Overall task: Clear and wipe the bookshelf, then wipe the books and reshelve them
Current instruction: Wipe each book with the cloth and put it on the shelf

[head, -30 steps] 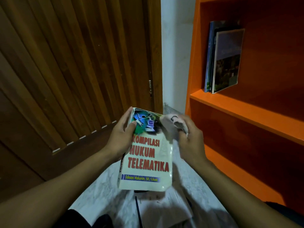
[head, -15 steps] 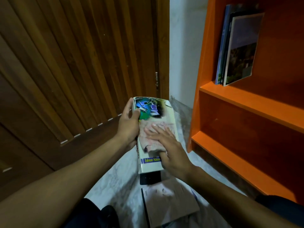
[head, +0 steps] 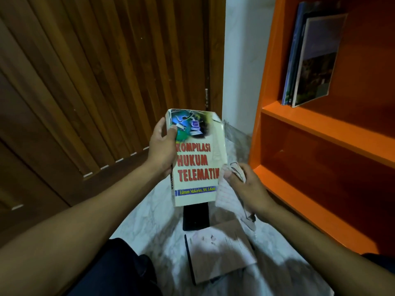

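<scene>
My left hand [head: 162,150] grips a white paperback [head: 197,165] with red title letters by its left edge, cover facing me, thumb on the picture at the top. My right hand [head: 245,184] holds a pale wiping cloth [head: 226,191] against the book's lower right corner. The orange bookshelf [head: 320,133] stands at the right. A few thin books [head: 312,60] lean upright on its upper shelf; the lower shelves show nothing on them.
Below the held book, a black book [head: 195,216] and a brown-covered book [head: 220,251] lie on the marbled white floor [head: 149,214]. A slatted wooden door [head: 96,82] fills the left side. My dark-clothed knee [head: 119,268] is at the bottom.
My right hand with the cloth slid down off the cover's middle to the lower right corner, baring the title. The book has been lifted slightly.
</scene>
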